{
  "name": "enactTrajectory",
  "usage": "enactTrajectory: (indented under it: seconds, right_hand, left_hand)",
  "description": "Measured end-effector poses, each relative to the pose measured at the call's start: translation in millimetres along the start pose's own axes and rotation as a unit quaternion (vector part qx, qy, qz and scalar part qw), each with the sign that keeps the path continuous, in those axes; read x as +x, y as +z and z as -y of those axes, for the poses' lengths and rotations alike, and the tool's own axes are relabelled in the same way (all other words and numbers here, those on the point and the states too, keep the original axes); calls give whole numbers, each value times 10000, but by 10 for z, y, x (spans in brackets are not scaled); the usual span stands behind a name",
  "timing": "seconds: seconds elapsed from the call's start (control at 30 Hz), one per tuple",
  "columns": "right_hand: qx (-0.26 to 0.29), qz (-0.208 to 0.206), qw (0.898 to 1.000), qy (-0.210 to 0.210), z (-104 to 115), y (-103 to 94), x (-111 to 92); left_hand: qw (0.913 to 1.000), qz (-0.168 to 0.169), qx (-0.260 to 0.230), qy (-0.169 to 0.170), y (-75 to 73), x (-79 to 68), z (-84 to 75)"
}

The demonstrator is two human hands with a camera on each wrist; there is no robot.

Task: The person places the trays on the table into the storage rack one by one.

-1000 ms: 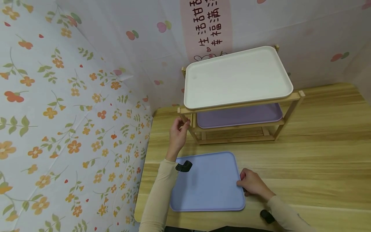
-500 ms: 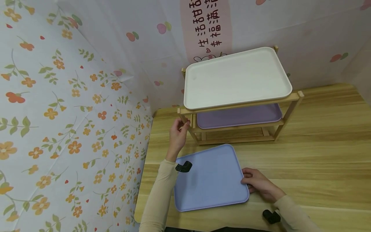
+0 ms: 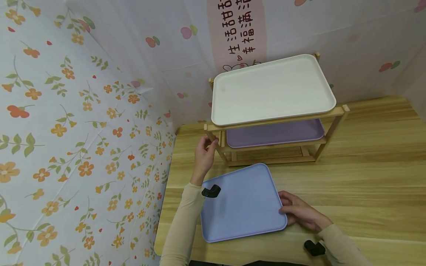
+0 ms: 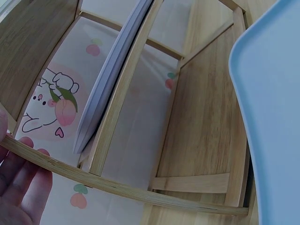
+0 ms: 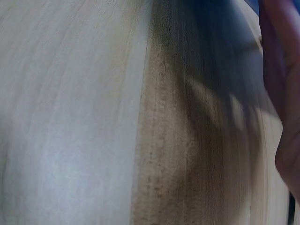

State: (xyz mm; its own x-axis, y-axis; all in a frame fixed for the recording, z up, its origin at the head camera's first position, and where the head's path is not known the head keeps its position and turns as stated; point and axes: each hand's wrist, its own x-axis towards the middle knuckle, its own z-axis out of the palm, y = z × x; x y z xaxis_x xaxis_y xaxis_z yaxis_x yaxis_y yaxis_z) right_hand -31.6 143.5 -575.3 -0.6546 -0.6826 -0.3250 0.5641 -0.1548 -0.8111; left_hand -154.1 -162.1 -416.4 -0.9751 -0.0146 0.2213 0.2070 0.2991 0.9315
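Observation:
A light blue rectangular tray (image 3: 244, 201) lies at a slant before a tiered wooden rack (image 3: 273, 161). My right hand (image 3: 301, 213) pinches the tray's right edge, thumb on top and fingers underneath. Only part of that hand (image 5: 283, 61) shows at the side of the right wrist view. My left hand (image 3: 204, 157) grips the rack's front left post (image 4: 126, 193); the left wrist view has its fingers curled around the wood. A white tray (image 3: 273, 88) rests on the rack's top tier. Under it, on the middle tier, sits a purple tray (image 3: 276, 133), its rear part hidden.
The wood-grain table (image 3: 366, 177) stretches off to the right. Behind the rack hangs a printed white cloth (image 3: 179, 81), and a floral cloth (image 3: 100, 166) covers the left side. The bottom tier has a low front rail close to the blue tray's far corner.
The blue tray has turned anticlockwise, its far right corner moving toward the rack. My right hand has shifted slightly right with it. The left hand stays on the post.

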Motion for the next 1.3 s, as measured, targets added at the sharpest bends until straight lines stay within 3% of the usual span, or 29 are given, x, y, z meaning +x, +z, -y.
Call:
enactTrajectory:
  seconds: [0.23, 0.57, 1.3]
  right_hand:
    - [169, 293, 9992, -203, -23, -1, -2]
    - [-3, -155, 9994, -322, -68, -54, -12]
    - [441, 274, 9964, -672, -1, -200, -134]
  left_hand:
    - [10000, 2, 54, 31, 0, -5, 1]
    - [10000, 3, 34, 70, 8, -10, 9]
    - [9999, -61, 10, 138, 9, 3, 42]
